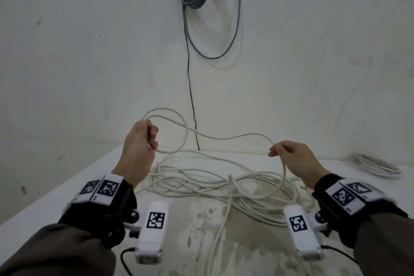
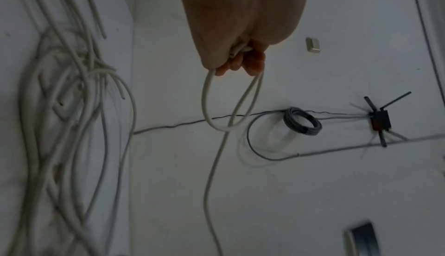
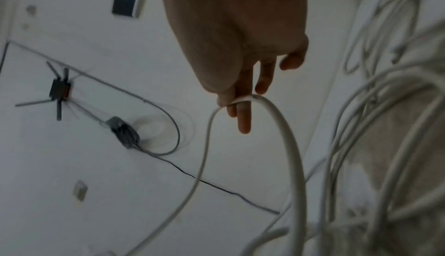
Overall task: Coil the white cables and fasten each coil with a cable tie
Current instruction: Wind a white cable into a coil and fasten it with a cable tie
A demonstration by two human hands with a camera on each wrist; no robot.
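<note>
**Coiling barely begun, most cable still loose on the table**

Loops, only a couple of them, hang from the left hand (image 1: 140,141) in the head view, so this coil is at its start. The left grip is closed round the white cable (image 1: 224,137), fingers curled, hand raised above the table (image 1: 56,195). From there the cable arcs across to the right hand (image 1: 293,159), which pinches it between thumb and forefinger, held out to the side and a little lower. Below both hands the tangled pile (image 1: 212,181) lies sprawled and uncoiled. Far right on the table sits a finished-looking coil (image 1: 378,167); whether a tie holds it I cannot tell. No cable tie is visible anywhere.

From the left wrist, the fingers (image 2: 243,66) clench round the gathered strands, and two loops (image 2: 228,107) dangle beneath, one strand trailing away downwards. The heap lies off to the left, blurred.

From the right wrist, thumb and forefinger nip the cable where it bends over the finger (image 3: 243,111); the other fingers are loosely extended. By my reckoning, nearly all the winding and every fastening remain.
</note>
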